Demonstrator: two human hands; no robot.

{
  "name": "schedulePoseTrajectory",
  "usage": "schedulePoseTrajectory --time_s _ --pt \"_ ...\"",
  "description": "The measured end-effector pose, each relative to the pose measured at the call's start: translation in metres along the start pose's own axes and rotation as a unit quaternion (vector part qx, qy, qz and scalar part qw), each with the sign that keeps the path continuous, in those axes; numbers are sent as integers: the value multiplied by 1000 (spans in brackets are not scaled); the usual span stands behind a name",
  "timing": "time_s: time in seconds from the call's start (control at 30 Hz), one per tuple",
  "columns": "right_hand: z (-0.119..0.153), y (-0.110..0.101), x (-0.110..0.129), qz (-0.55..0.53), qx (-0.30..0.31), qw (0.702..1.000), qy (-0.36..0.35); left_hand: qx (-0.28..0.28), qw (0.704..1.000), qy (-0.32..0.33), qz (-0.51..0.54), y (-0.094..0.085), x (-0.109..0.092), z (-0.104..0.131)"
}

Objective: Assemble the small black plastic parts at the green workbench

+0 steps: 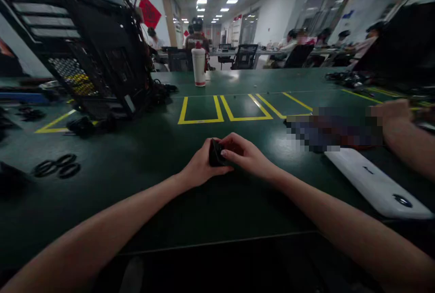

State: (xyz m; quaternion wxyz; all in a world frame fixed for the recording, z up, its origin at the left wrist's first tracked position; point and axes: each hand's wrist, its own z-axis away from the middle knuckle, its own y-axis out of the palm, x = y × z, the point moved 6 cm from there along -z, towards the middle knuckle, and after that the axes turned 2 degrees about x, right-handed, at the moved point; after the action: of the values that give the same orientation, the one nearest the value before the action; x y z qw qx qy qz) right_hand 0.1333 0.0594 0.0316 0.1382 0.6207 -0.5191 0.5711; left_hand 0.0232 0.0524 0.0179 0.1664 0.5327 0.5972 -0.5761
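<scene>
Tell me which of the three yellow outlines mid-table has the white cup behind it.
The leftmost outline: the cup stands directly behind it. The middle outline and right outline both lie right of the cup.

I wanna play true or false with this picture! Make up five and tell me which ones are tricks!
1. The left hand is holding a small black thing. True.
2. The white cup is lying on its side. False: it is standing upright on the table.
3. Yellow tape makes shapes on the table. True.
4. The right hand is waving high in the air. False: it is down by the left hand, with its fingers at the black thing.
5. Another person's hand shows near the right side of the picture. True.
</scene>
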Motion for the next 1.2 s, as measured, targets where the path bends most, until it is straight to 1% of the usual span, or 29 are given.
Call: schedulePoseTrajectory --time_s 0.13,0.3,0.37,0.43,0.53,0.67,0.73,0.87,0.93,1.07,1.2 --pt "2 -2 6 4 1 1000 -7 -10 1000 7 4 -1 0 0" --pt "5 -3 13 49 6 998 -38 -11 1000 22 18 -2 -1 0" --pt "5 -4 14 47 6 998 -43 -10 1000 20 15 -2 0 1" --pt "4 -4 14 29 5 999 -39 -8 1000 11 11 -3 0 1" --pt "4 -3 11 -1 9 1000 -13 -3 1000 5 14 -3 0 1" --pt "4 -4 7 6 13 1000 11 -9 1000 9 22 -4 -1 1" --pt "4 -4 7 10 19 1000 5 -6 1000 9 22 -3 -1 1" --pt "4 -6 13 2 36 999 -34 -1 999 21 25 -2 -2 1" --pt "4 -6 15 -2 38 998 -42 -3 999 25 24 -2 -2 1" --pt "3 -4 15 -30 31 999 -28 -13 1000 9 1 -4 0 2" --pt "3 -4 12 -23 34 999 -8 -11 1000 15 4 -4 -1 2"
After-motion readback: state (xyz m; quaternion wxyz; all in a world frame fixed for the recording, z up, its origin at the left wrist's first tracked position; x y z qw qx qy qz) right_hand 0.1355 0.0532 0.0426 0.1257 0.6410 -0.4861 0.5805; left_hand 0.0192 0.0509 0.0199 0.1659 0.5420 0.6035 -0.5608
